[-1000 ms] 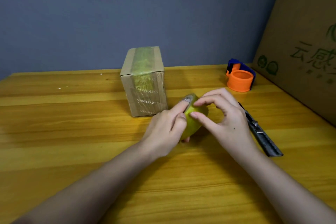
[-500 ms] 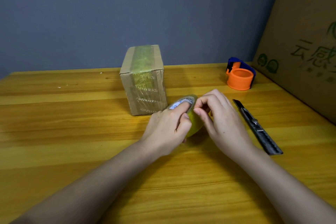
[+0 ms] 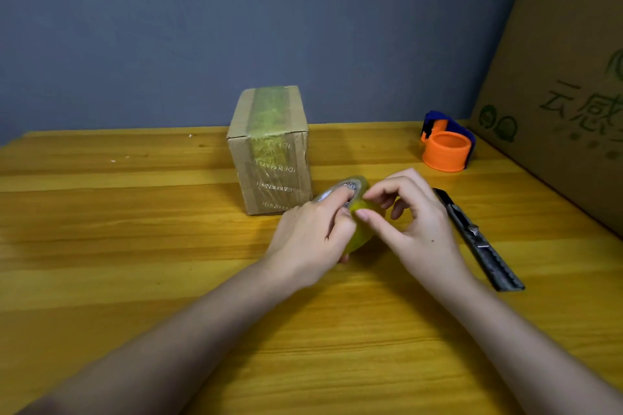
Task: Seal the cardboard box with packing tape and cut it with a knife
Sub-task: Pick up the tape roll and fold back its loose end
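Right now both hands meet on the tape roll (image 3: 362, 227), just above the table (image 3: 135, 246) near its middle. Left hand (image 3: 313, 239) grips the roll from the left side, fingers curled round it, index finger laid across the roll's top w/ its tip near the core's printed label. Right hand (image 3: 418, 222) comes in from the right, fingers bent; thumb and index tips press on the yellow outer wrap, as if picking at it, other fingers arched over the roll w/o a clear hold. Can't tell if a loose tape end is lifted. Roll is tilted, core facing up and left. Box (image 3: 271, 152) stands upright just beyond and left of the roll, close but apart; a strip of greenish tape runs over its top and down the front face, printed text on the front upside down. Knife (image 3: 478, 239) lies flat on the table just right of the right hand, not touched, running diagonally from far-left to near-right. Orange and blue dispenser (image 3: 445, 145) sits farther back on the right, well apart from the hands. Big carton (image 3: 559, 77) w/ green print leans along the table's right edge. Grey wall (image 3: 236, 27) behind.
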